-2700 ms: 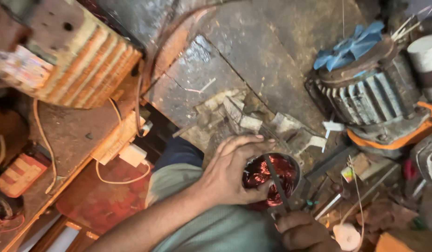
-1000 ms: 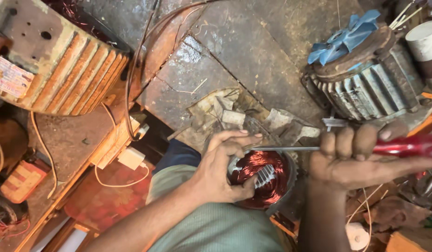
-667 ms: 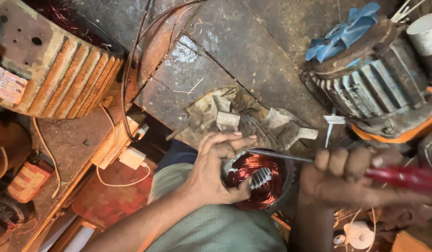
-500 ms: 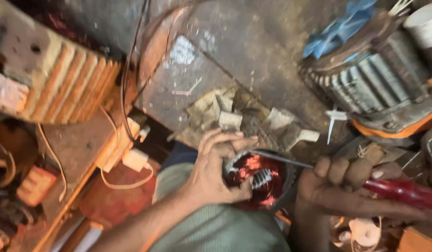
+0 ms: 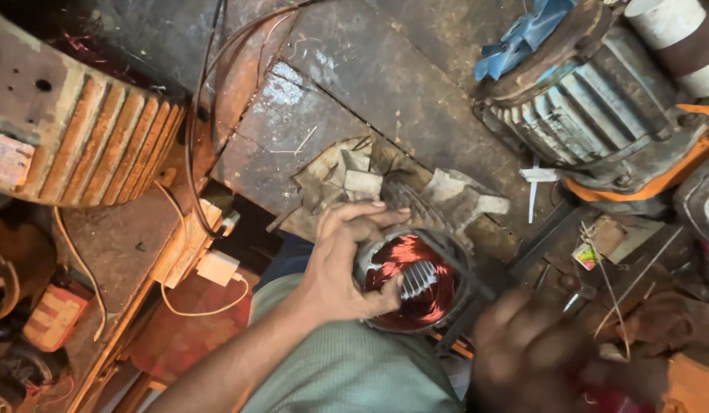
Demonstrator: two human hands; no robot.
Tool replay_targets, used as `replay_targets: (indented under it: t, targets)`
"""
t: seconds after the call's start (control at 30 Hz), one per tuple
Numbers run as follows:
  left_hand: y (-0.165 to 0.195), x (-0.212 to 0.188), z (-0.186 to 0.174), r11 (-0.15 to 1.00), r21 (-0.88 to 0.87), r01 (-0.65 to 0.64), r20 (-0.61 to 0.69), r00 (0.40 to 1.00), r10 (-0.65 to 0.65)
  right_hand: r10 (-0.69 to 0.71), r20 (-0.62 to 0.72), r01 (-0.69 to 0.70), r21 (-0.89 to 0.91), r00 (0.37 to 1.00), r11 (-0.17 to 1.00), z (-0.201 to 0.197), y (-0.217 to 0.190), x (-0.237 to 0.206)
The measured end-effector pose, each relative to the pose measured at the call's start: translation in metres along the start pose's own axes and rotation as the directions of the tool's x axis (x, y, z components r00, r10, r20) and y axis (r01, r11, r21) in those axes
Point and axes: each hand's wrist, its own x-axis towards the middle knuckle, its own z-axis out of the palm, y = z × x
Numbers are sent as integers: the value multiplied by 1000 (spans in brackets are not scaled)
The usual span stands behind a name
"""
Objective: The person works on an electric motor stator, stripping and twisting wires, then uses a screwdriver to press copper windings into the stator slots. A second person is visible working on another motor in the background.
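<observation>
floor (image 5: 415,92): cracked grey concrete, dusty and stained, far side of scene
big motor (image 5: 71,145): far left, ribbed rusty casing, tan and brown, cut off by the edge
finned motor (image 5: 591,115): far right, grey metal fins, blue fan blades on top, orange base under it
board (image 5: 102,252): worn wooden surface, left, with a white adapter (image 5: 216,268) and thin white cord on it
rubble (image 5: 400,183): broken grey pieces heaped on the floor just beyond the stator
stator (image 5: 412,279): round metal housing, centre near, resting on the lap; holds glossy red copper windings around a pale slotted core
left hand (image 5: 343,264): grips the stator's left rim; fingers curled over the top edge, close together, thumb pressed on the near rim
right hand (image 5: 538,352): near right, just beside the stator, badly blurred; cannot tell how the fingers sit; a red blur below it, too smeared to identify
shirt (image 5: 354,367): green fabric, near centre
red box (image 5: 52,317): small, near left, beside dark clutter
</observation>
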Motion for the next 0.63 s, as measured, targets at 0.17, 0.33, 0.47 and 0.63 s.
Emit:
replay_targets:
  t: [0.17,0.33,0.47,0.63]
  targets:
    - [-1,13,-3,997,-73,-14,67,998,19,-26,-24,24,-56,999,998,16,-8,-1]
    - [14,14,-2,1000,-19,-10,83,996,12,-91,-130,86,-41,987,995,10,-29,46]
    - [30,-3,3,998,57,-1,38,999,-1,-22,233,99,-324,972,941,30,-59,28]
    - [42,-21,9,997,49,66,29,997,-67,-113,166,118,-18,980,993,13,-45,2]
